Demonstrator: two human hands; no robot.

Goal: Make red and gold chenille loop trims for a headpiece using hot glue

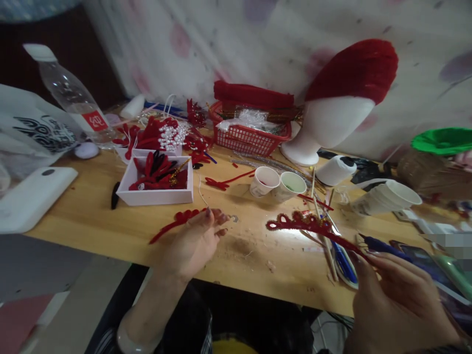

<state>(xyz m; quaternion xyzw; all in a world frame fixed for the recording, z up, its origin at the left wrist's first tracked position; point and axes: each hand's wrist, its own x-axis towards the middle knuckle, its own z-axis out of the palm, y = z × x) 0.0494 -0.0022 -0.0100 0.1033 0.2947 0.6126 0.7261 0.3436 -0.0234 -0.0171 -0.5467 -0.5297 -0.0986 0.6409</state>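
while the right hand pinches one end of a red looped strip between thumb and fingers, the strip stretching left over a wooden table, left hand half open, palm bare, fingers loosely curled, beside another red piece

A pale, smooth bangle circles the left arm at seven o'clock. Black clothing with a checked edge shows near six o'clock.

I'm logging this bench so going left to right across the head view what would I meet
Plastic bottle → white box → left hand → looped red strip → right hand.
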